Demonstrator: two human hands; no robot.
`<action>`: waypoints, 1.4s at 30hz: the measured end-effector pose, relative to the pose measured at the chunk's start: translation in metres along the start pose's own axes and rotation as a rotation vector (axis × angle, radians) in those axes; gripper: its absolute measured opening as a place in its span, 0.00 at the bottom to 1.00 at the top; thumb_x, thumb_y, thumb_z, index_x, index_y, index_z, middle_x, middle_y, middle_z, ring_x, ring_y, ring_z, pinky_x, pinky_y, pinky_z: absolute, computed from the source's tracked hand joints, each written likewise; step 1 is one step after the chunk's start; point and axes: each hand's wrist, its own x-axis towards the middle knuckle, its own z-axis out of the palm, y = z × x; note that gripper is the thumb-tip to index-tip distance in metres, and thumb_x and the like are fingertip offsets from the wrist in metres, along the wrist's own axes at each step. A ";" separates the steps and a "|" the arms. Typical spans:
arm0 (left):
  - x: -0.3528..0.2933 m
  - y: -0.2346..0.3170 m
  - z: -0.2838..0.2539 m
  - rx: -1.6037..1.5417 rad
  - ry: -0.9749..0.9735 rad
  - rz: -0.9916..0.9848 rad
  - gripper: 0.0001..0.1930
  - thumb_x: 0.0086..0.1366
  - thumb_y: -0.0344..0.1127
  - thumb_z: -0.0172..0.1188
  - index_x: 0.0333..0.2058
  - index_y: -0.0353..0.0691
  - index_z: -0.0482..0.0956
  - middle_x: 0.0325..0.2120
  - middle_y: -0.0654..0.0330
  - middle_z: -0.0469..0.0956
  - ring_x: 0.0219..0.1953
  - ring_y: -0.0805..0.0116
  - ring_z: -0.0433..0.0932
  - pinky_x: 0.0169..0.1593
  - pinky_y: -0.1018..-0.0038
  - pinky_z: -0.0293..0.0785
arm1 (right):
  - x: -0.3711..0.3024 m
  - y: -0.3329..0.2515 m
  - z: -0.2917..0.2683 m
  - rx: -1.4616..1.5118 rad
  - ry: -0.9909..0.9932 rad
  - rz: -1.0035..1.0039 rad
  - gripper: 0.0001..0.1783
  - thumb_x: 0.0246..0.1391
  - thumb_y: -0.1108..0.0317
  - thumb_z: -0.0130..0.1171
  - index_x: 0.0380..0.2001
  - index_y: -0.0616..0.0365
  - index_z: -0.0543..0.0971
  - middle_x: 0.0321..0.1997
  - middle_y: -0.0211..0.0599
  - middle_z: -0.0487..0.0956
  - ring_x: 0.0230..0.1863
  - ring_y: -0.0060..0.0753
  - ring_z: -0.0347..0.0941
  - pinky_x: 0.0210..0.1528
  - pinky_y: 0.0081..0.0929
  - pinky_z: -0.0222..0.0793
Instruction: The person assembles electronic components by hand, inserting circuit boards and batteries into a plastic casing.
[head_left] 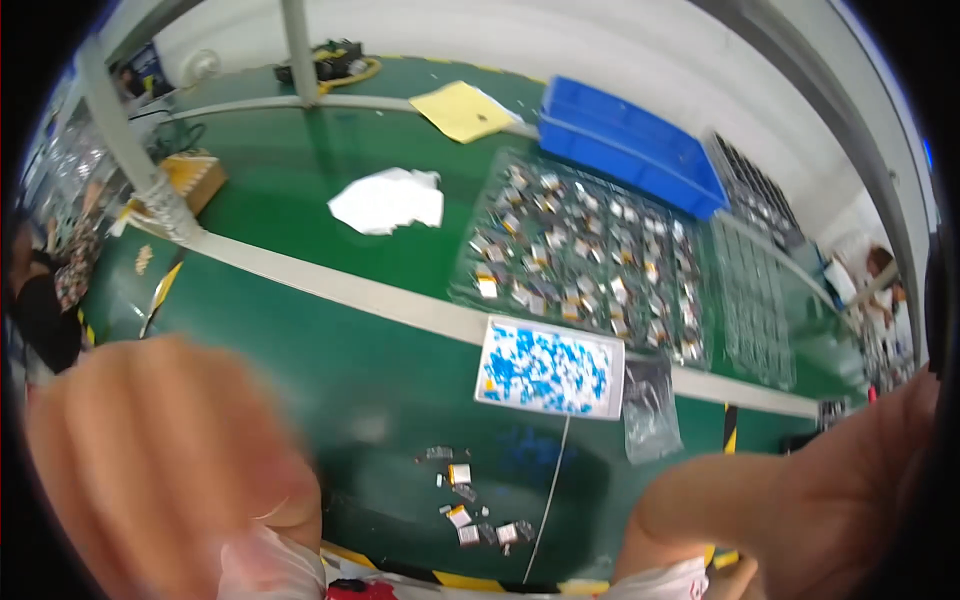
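Note:
Large and close, my left hand [165, 465] fills the lower left; its fingers look bent but are smeared by motion. At the lower right my right hand [775, 510] is raised close by, its thumb side showing and its other fingers out of sight. I see nothing held in either hand. Between them on the green work table [390, 390] lie several small flat white-and-silver pieces with yellow edges, like pouch battery cells [459, 474], among dark scraps. Beyond these stands a shallow white box [549, 411] of small blue and white pieces.
Clear trays with similar small cells [486, 287] lie behind the white metal rail [350, 285]. A blue bin [630, 145], white sheet [390, 203] and yellow paper [460, 110] are farther back. A clear plastic bag [652, 412] lies beside the box. People are at both sides.

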 end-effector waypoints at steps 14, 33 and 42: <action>0.019 -0.093 0.078 0.047 0.016 0.071 0.13 0.64 0.40 0.49 0.28 0.36 0.76 0.24 0.55 0.75 0.30 0.54 0.74 0.38 0.62 0.70 | -0.042 0.086 0.070 0.550 0.369 -0.073 0.18 0.50 0.74 0.54 0.47 0.56 0.73 0.52 0.36 0.73 0.55 0.28 0.68 0.51 0.30 0.68; 0.012 -0.039 0.027 0.598 -0.154 0.337 0.13 0.65 0.40 0.52 0.33 0.35 0.77 0.31 0.53 0.76 0.32 0.57 0.74 0.41 0.69 0.71 | -0.014 0.044 0.058 0.634 0.256 -0.059 0.17 0.50 0.76 0.53 0.45 0.54 0.76 0.51 0.33 0.75 0.55 0.25 0.68 0.51 0.28 0.68; 0.018 -0.043 0.024 0.574 0.306 0.614 0.10 0.64 0.38 0.52 0.34 0.38 0.79 0.34 0.59 0.77 0.38 0.62 0.75 0.46 0.71 0.70 | 0.008 -0.011 0.048 0.402 0.222 0.134 0.17 0.50 0.77 0.53 0.44 0.53 0.77 0.51 0.31 0.75 0.55 0.23 0.68 0.50 0.27 0.69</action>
